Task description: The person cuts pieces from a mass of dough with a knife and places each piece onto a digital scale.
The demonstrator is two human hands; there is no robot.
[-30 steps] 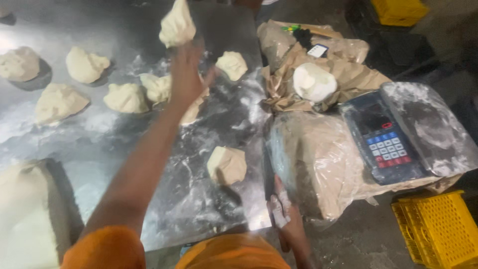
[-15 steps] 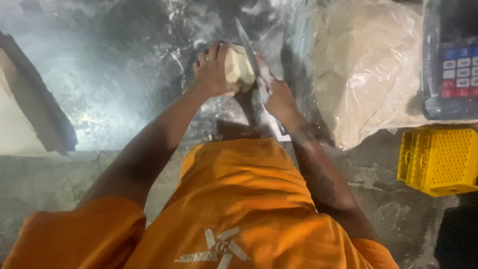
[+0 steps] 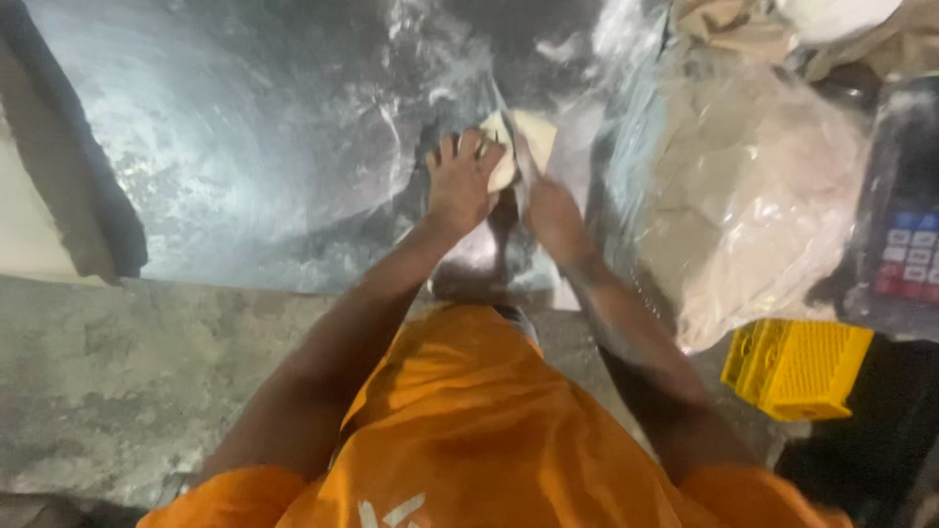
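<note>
A pale lump of dough (image 3: pixel 523 142) lies on the floured metal table (image 3: pixel 274 166) close to its front edge. My left hand (image 3: pixel 465 181) presses on the lump's left side with its fingers spread over it. My right hand (image 3: pixel 550 210) is just to the right, closed around a thin metal blade (image 3: pixel 509 122) that stands against the dough between the two hands. The lower part of the blade is hidden by my hands.
A large dough mass (image 3: pixel 24 225) sits at the left edge. A plastic-covered sack (image 3: pixel 753 196) and a weighing scale with a keypad (image 3: pixel 905 244) are on the right. A yellow crate (image 3: pixel 797 367) stands on the concrete floor (image 3: pixel 117 391).
A second ago my left hand was stretched far over the table among several dough lumps. It has come back, and both hands now work one lump near the front edge; the view has tilted down.
</note>
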